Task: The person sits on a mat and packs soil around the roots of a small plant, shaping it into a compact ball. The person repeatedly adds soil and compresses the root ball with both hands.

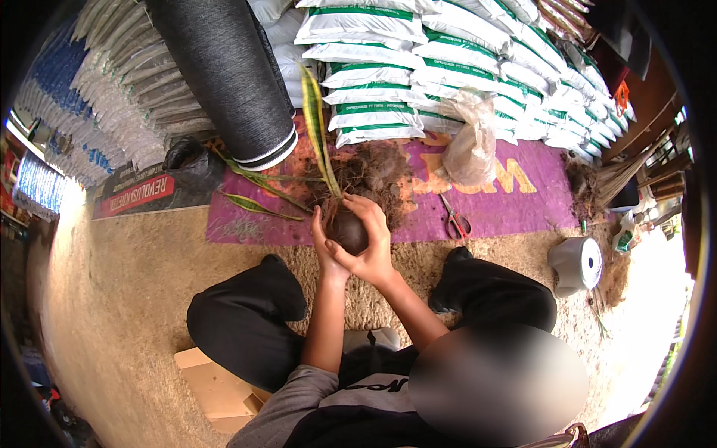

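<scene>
Both hands cup a dark, rounded ball (350, 231), with brown roots about its top; whether it is a root ball or a pot, I cannot tell. My left hand (326, 243) presses its left side, and my right hand (367, 238) wraps its right side, thumb towards the left hand. A yellow-edged snake plant leaf (316, 126) rises upright just beyond the fingers. Other snake plant leaves (255, 206) lie on the purple banner (269, 229) to the left. Loose soil and roots (381, 173) are heaped behind the hands. Scissors with red handles (457, 225) lie partly open on the banner.
A black mesh roll (229, 73) slants down from the upper left. Stacked white-and-green sacks (372, 84) stand behind the banner, with a cloudy plastic bag (470, 140) before them. A grey stool-like object (574, 266) is at right; flattened cardboard (215, 386) lies lower left.
</scene>
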Tool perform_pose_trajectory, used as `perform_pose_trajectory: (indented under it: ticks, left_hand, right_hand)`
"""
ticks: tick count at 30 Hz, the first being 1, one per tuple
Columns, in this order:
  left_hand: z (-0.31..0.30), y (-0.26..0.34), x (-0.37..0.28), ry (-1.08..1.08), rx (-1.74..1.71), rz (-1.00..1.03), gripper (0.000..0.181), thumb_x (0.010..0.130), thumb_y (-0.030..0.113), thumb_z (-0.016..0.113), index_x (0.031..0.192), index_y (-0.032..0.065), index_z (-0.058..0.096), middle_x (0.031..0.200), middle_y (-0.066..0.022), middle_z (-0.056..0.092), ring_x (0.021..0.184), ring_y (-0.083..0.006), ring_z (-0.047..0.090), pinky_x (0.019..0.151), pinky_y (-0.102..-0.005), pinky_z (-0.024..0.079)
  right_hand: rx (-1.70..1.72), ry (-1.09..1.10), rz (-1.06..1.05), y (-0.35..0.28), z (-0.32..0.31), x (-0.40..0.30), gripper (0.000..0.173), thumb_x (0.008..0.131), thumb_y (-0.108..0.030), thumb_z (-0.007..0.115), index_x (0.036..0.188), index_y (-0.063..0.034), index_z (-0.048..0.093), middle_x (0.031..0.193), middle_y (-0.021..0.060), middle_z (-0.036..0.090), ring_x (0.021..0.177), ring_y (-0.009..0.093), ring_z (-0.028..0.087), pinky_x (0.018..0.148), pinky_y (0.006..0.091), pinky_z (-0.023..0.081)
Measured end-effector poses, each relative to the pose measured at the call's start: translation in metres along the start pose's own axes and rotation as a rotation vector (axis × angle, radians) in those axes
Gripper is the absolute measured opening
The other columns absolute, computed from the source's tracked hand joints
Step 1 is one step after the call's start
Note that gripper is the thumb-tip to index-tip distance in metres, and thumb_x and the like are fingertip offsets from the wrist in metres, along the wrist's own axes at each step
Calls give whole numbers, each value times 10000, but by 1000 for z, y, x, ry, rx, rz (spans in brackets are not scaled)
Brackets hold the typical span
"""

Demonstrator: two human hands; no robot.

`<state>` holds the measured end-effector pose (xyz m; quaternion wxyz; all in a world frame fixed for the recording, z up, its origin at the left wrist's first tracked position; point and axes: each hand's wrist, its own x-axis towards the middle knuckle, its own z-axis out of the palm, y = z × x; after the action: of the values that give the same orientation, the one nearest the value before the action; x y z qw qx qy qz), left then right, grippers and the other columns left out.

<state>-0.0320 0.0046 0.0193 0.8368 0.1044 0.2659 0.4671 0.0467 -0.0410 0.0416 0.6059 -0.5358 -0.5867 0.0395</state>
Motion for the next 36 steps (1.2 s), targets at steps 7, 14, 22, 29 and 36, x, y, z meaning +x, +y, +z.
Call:
perform_pose_trajectory:
  ticks: [7, 14, 22, 29, 36]
  left_hand:
    - [-10, -1, 10, -142, -26, 31, 410, 937, 448, 398, 1011, 88, 579, 974, -47, 621, 894, -188, 594, 815, -329, 471]
    - [-37, -10, 24, -211, 43, 73, 416, 986, 402, 331, 1067, 77, 579, 1083, -61, 599, 991, -190, 579, 853, -335, 474]
    - [1, -11, 8, -82, 99, 70, 498, 953, 467, 347, 1182, 66, 533, 1155, -96, 585, 1047, -226, 579, 913, -361, 465]
    - [-6, -11, 14, -48, 81, 118, 416, 905, 422, 473, 1072, 71, 619, 1023, -71, 657, 917, -202, 636, 797, -356, 525]
    - [-10, -19, 9, -207, 112, 81, 417, 913, 425, 478, 1050, 57, 621, 1003, -69, 657, 918, -219, 628, 839, -327, 491]
  right_hand:
    - [-166, -17, -114, -7, -9, 7, 561, 776, -340, 658, 1194, 15, 542, 1236, 217, 509, 1184, 388, 455, 1014, 482, 331]
    - [-143, -132, -99, 20, 3, -8, 512, 795, -337, 617, 1184, -12, 545, 1213, 192, 525, 1173, 383, 462, 1007, 489, 339]
    - [135, 58, 59, 18, -11, 7, 638, 626, -201, 775, 1177, 10, 532, 1164, 207, 555, 1100, 349, 546, 956, 427, 425]
    - [-89, 11, 0, -23, -29, 21, 545, 803, -221, 642, 1280, -2, 492, 1367, 215, 394, 1281, 388, 357, 1065, 502, 253]
    - [-316, -64, 123, -8, -21, 22, 587, 896, -318, 506, 1385, -21, 372, 1472, 244, 244, 1363, 439, 206, 1087, 554, 164]
